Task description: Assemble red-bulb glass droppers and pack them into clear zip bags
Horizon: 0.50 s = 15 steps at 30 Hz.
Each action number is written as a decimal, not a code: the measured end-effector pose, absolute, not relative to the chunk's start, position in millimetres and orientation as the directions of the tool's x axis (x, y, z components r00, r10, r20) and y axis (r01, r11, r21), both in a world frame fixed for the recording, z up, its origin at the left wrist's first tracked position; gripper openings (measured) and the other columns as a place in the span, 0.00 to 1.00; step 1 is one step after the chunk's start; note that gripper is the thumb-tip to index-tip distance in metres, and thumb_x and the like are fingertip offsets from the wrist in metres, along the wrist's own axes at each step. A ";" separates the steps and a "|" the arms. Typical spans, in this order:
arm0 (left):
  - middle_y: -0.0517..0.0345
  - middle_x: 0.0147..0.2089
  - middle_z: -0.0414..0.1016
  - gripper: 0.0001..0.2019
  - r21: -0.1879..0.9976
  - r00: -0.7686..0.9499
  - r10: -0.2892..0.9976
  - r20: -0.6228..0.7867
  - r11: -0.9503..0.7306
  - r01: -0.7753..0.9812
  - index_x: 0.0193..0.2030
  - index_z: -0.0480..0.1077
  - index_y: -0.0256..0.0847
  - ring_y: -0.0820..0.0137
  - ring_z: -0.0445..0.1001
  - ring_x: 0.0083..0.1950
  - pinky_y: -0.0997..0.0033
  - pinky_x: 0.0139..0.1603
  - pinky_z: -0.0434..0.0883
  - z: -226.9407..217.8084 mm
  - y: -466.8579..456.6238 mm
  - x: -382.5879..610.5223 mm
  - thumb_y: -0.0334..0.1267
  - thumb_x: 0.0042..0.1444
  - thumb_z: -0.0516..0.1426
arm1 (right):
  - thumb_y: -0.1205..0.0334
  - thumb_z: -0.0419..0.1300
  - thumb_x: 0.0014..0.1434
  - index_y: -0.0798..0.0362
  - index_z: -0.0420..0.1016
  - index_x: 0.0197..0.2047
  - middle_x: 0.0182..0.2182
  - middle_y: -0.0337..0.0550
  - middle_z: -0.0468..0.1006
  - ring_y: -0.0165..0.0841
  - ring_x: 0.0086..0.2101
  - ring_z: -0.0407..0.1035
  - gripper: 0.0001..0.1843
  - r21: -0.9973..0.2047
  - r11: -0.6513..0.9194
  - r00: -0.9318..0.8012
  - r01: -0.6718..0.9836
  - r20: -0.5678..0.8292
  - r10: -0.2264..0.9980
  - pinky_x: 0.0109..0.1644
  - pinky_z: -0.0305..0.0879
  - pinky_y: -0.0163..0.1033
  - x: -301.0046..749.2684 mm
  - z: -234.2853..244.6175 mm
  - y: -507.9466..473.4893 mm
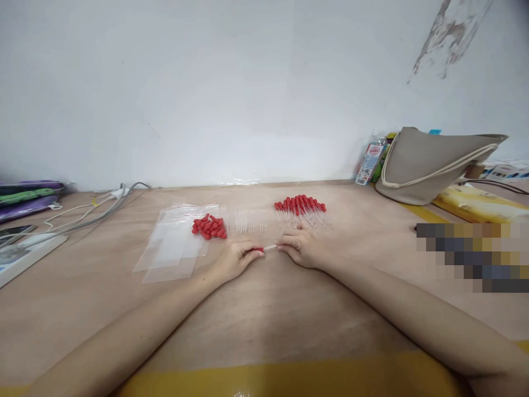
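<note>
My left hand (237, 258) pinches a red rubber dropper bulb (259, 250), most of it hidden by the fingers. From the bulb a clear dropper tube (271, 247) runs across to my right hand (301, 248), whose fingertips close on its other end. How deep the tube sits in the bulb cannot be made out. Behind my left hand lies a pile of loose red bulbs (210, 226). A row of bare clear tubes (250, 220) is laid out beyond the gap between my hands. Past my right hand, droppers with red bulbs on clear tubes (301, 207) lie side by side.
Flat clear plastic bags (171, 242) lie overlapping beside and under the bulb pile. Cables (111, 207) and a power strip (33, 256) are on the left. A grey-beige bag (433, 165), a bottle (370, 161) and a yellow packet (479, 204) stand or lie at the right.
</note>
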State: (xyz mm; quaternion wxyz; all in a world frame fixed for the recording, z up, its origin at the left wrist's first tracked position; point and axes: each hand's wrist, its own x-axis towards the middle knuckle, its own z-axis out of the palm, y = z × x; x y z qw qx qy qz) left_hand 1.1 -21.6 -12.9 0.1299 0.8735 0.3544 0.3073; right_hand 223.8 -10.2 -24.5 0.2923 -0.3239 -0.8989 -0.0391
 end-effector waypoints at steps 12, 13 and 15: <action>0.56 0.30 0.73 0.09 0.355 0.593 0.651 0.474 -0.757 0.548 0.34 0.71 0.39 0.70 0.69 0.32 0.72 0.35 0.65 -13.6 -22.7 3.5 0.40 0.56 0.53 | 0.63 0.46 0.60 0.55 0.68 0.27 0.22 0.37 0.71 0.26 0.23 0.59 0.14 -0.121 0.758 -0.586 0.641 0.560 0.585 0.37 0.45 0.38 211.8 -23.7 -23.6; 0.56 0.30 0.73 0.09 0.356 0.592 0.648 0.479 -0.760 0.544 0.34 0.71 0.39 0.71 0.69 0.32 0.72 0.35 0.64 -13.8 -22.9 3.5 0.40 0.56 0.52 | 0.63 0.46 0.60 0.55 0.67 0.25 0.21 0.37 0.71 0.26 0.22 0.59 0.15 -0.126 0.756 -0.585 0.643 0.556 0.590 0.37 0.45 0.38 210.8 -24.0 -23.7; 0.56 0.30 0.72 0.09 0.358 0.595 0.641 0.485 -0.766 0.533 0.34 0.71 0.39 0.71 0.68 0.32 0.72 0.34 0.64 -14.2 -23.2 3.6 0.39 0.56 0.52 | 0.63 0.46 0.60 0.55 0.65 0.24 0.20 0.36 0.70 0.25 0.21 0.58 0.16 -0.138 0.753 -0.587 0.643 0.544 0.600 0.36 0.45 0.37 209.0 -25.0 -23.7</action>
